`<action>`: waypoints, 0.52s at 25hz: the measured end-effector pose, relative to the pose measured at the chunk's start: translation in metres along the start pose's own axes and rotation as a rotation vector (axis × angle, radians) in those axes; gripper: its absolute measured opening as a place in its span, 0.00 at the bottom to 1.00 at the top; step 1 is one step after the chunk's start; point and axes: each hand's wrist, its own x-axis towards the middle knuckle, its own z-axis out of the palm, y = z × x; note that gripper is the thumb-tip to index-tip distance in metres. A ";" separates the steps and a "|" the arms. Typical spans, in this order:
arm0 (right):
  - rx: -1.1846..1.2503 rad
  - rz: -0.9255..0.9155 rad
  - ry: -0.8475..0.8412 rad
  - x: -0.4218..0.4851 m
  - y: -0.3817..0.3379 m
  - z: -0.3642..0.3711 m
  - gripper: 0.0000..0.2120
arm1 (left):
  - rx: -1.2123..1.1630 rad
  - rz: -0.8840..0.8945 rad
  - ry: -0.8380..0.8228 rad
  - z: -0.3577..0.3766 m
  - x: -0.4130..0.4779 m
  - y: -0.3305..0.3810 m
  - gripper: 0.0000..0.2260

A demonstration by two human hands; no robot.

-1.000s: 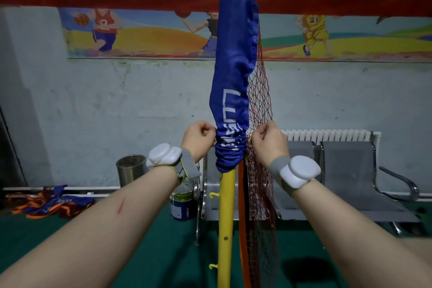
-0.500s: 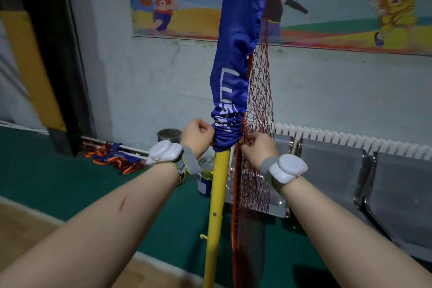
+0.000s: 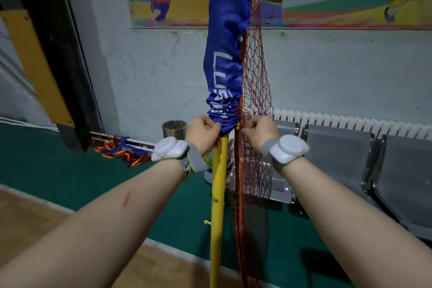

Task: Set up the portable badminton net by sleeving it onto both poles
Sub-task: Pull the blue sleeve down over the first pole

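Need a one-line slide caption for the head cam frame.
Both hands, left hand and right hand, grip the bunched hem of the blue net sleeve on the yellow pole.

dim indoor light, soft shadows 5 o'clock, wide-angle bowing at edges, center sharp, slight blur at 12 o'clock

I'm looking at an indoor sports hall: green court flooring [image 3: 70, 170] edged by wooden boards [image 3: 28, 222], a painted basketball mural [image 3: 163, 0] on the wall, metal waiting seats [image 3: 339, 152] against a radiator [image 3: 350, 121], probably spectator seating.
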 end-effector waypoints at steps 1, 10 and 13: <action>0.029 0.014 0.004 0.000 0.003 -0.004 0.13 | -0.015 -0.019 -0.045 0.003 -0.005 0.001 0.13; 0.547 0.100 -0.181 0.026 -0.001 -0.022 0.04 | -0.052 -0.172 -0.117 0.024 -0.021 0.024 0.12; 0.377 -0.008 -0.205 0.034 0.011 -0.011 0.09 | -0.049 -0.174 -0.041 0.029 -0.024 0.028 0.12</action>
